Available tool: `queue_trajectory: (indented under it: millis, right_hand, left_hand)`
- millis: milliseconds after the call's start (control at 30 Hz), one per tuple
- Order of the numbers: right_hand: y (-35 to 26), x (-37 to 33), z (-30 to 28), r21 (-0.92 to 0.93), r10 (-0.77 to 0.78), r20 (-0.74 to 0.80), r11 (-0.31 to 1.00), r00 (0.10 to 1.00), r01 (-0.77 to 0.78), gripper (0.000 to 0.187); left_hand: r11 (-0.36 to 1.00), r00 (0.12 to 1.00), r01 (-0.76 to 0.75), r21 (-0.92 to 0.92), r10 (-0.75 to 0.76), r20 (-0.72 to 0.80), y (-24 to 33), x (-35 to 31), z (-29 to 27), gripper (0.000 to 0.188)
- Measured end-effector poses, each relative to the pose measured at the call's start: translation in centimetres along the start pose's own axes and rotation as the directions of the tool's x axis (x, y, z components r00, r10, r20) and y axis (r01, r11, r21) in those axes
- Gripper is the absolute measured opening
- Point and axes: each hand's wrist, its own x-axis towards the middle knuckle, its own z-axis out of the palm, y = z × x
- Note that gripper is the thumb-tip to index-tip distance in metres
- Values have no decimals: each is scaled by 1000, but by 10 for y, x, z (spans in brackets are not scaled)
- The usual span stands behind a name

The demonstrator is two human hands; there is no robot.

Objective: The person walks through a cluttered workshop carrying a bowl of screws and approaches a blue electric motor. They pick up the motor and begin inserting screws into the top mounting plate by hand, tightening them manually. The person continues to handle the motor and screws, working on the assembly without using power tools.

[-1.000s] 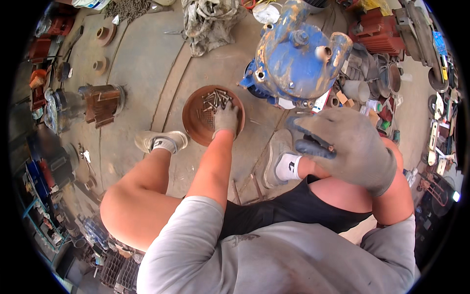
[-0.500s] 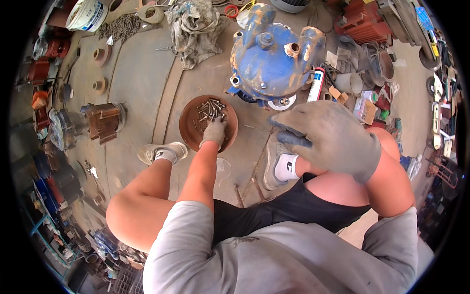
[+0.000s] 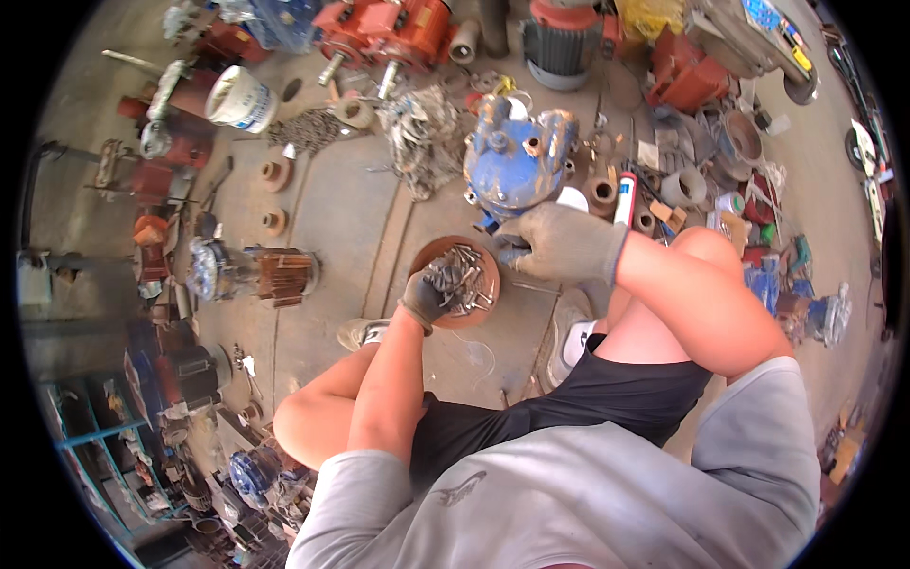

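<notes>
Over the left rim of a reddish-brown bowl (image 3: 489,261) is my left hand (image 3: 428,294), in a grey-brown work glove. Its fingers are curled around some metal bolts (image 3: 464,281), with more bolts lying in the bowl beside it. My right hand (image 3: 566,244), in the same kind of glove, is bent with its fingers drawn together, to the right of the bowl and in front of a blue cast housing (image 3: 515,166). Whether anything sits between the right fingers is hidden. The housing has worn paint, a bolt head on top and open ports.
A red-and-white sealant tube (image 3: 626,197) stands right of the housing, near a grey cylinder (image 3: 682,188). A crumpled plastic sheet (image 3: 424,133) lies behind the bowl. A rusty motor (image 3: 280,273) lies at left, with a white bucket (image 3: 242,99) beyond. Red motors (image 3: 384,33) stand farther back.
My left hand has drawn back toward the bowl's left rim, lifting bolts in its curled fingers. My right hand has moved forward and left, nearer the bowl. The view has shifted, showing more motors behind.
</notes>
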Motion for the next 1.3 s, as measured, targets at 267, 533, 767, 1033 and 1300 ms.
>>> queue_trajectory:
  millis: [267,533,767,1033,1300]
  right_hand:
    - [-65,-5,71,601,135,-58,796,989,-73,46]
    - [-62,-2,107,953,320,-276,211,906,215,17]
    - [-72,19,92,986,360,-128,147,924,80,16]
    - [-34,-3,29,987,139,-66,-135,988,85,27]
    - [22,-8,-75,987,133,-145,-44,980,152,29]
  left_hand:
    - [899,955,-266,-347,197,-222,211,-44,146,6]
    - [766,988,-113,-633,17,-156,232,-46,159,13]
    - [972,891,-187,-143,107,-442,128,-40,55,24]
    - [938,670,74,-338,-297,-680,97,-11,48,30]
    - [666,516,-112,-737,-595,-616,134,7,82,20]
